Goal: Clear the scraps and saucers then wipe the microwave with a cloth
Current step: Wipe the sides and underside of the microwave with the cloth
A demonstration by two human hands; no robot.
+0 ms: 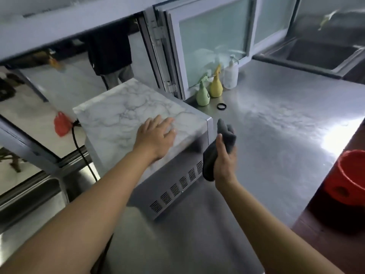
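The microwave (118,113) has a marble-patterned top and a grey vented side, and it stands on a steel counter (276,135). My left hand (156,135) lies flat on the near right part of its top, fingers spread. My right hand (225,161) grips a dark grey cloth (225,133) just off the microwave's right front corner, with the cloth bunched above and below the fist. No scraps or saucers are in view.
A green spray bottle (203,95), a yellow spray bottle (216,86) and a white pump bottle (230,74) stand by the window. A black ring (221,106) lies near them. A red bucket (349,177) sits at the right. A sink (320,54) is at the far right. A black cord (83,153) runs behind the microwave.
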